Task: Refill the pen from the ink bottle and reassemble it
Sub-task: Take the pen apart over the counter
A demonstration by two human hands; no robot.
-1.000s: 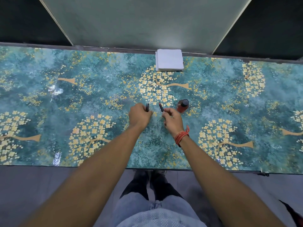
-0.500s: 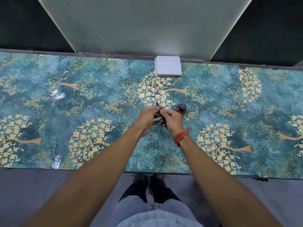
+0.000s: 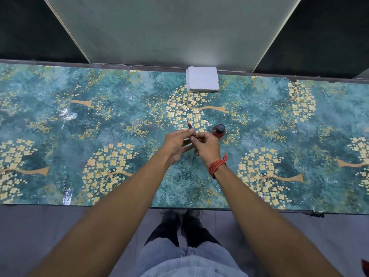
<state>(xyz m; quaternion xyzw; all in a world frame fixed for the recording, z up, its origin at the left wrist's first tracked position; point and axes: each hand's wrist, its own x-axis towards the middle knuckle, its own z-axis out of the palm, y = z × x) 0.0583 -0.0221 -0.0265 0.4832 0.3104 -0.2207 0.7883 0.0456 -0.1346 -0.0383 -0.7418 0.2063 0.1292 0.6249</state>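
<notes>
A thin dark pen [image 3: 190, 127] with a red end sticks up and away from between my two hands. My left hand [image 3: 175, 143] and my right hand [image 3: 206, 146] meet above the table, and both pinch the pen; its lower part is hidden by my fingers. A red thread band circles my right wrist. The small red ink bottle [image 3: 219, 131] with a dark cap stands upright on the table just right of my right hand, not touched.
The table [image 3: 79, 136] carries a glossy teal cloth with yellow flower trees. A stack of white napkins [image 3: 202, 78] lies at the far edge against the wall. My legs and shoes show below the near edge.
One second ago my hands were apart, each holding a separate pen part. They have come together, and the pen now sits between both hands.
</notes>
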